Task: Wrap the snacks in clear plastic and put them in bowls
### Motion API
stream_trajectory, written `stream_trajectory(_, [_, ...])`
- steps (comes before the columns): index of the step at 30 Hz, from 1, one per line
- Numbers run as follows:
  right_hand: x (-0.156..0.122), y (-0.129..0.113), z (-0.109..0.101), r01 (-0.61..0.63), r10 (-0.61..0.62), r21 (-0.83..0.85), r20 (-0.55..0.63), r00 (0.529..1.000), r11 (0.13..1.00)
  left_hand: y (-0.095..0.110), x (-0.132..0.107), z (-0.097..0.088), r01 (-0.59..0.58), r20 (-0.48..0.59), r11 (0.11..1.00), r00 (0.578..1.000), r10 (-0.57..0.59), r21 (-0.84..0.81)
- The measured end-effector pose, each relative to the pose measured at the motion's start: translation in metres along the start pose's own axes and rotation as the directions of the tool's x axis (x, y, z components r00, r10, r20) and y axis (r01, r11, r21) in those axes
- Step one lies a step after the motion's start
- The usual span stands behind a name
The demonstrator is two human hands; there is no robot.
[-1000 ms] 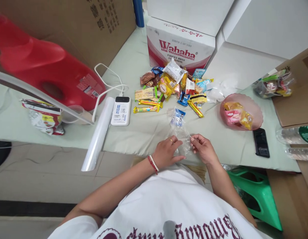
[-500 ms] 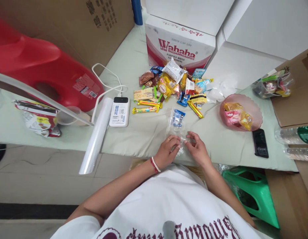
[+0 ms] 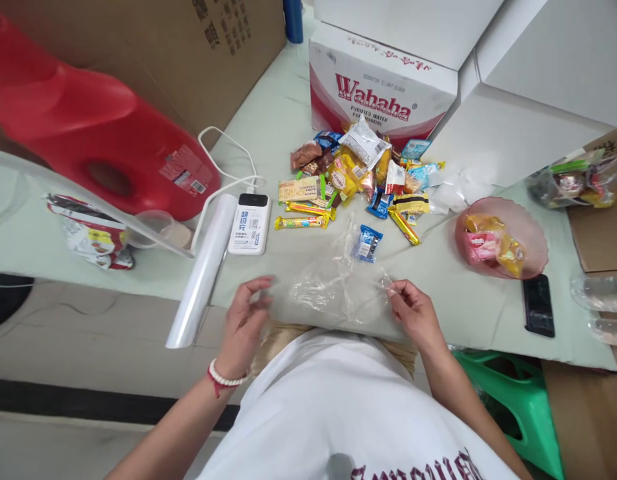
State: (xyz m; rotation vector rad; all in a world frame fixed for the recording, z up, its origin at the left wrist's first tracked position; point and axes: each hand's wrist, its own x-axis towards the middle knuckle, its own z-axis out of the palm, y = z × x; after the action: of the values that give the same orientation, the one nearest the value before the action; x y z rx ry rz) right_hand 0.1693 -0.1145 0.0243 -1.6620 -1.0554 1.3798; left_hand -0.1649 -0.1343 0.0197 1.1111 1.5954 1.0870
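Note:
A clear plastic bag point(image 3: 333, 293) is stretched wide across the table's near edge between my two hands. My left hand point(image 3: 243, 327) pinches its left edge, fingers curled. My right hand point(image 3: 411, 310) pinches its right edge. A small blue snack packet point(image 3: 367, 242) lies at the bag's far side; I cannot tell whether it is inside. Behind it is a pile of wrapped snacks point(image 3: 353, 177).
A pink dish point(image 3: 536, 237) with several snacks is at right, a black phone point(image 3: 537, 305) beside it. A white power bank point(image 3: 249, 223), a white roll point(image 3: 201, 273) and a red container point(image 3: 98, 140) are at left. A Wahaha box point(image 3: 378, 90) stands behind. Green stool point(image 3: 518, 393) below.
My hands have pulled apart, the left moving left, and the bunched bag is now spread wide between them. The view has shifted slightly.

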Motion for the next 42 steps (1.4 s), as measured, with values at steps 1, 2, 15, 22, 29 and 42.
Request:
stream_trajectory(1, [-0.002, -0.002, 0.001, 0.023, -0.022, -0.027, 0.013, 1.000, 0.999, 0.008, 0.003, 0.003, -0.070, -0.054, 0.993, 0.996, 0.076, 0.094])
stream_trajectory(2, [-0.003, -0.004, 0.002, 0.051, -0.050, -0.058, 0.025, 0.998, 0.997, 0.018, 0.008, 0.010, -0.134, -0.089, 0.971, 0.984, 0.153, 0.196])
stream_trajectory(15, [-0.023, 0.014, -0.047, 0.149, -0.153, -0.497, 0.033, 0.988, 0.855, 0.024, 0.080, 0.104, -0.060, 0.287, 0.992, 0.958, 0.025, 0.114])
stream_trajectory(22, [0.034, -0.033, -0.016, 0.422, -0.427, -0.579, 0.137, 0.894, 0.698, 0.028, 0.052, 0.104, -0.151, 0.359, 0.985, 0.927, 0.111, 0.086])
stream_trajectory(29, [0.084, -0.018, 0.031, 0.223, -0.269, -0.214, -0.220, 0.938, 0.951, 0.018, 0.050, 0.069, -0.041, 0.015, 0.996, 0.999, 0.040, 0.083])
stream_trajectory(42, [0.081, 0.001, 0.010, 0.203, -0.282, -0.310, -0.236, 0.930, 0.929, 0.029, 0.065, 0.053, -0.484, 0.064, 0.602, 0.810, 0.583, 0.635])
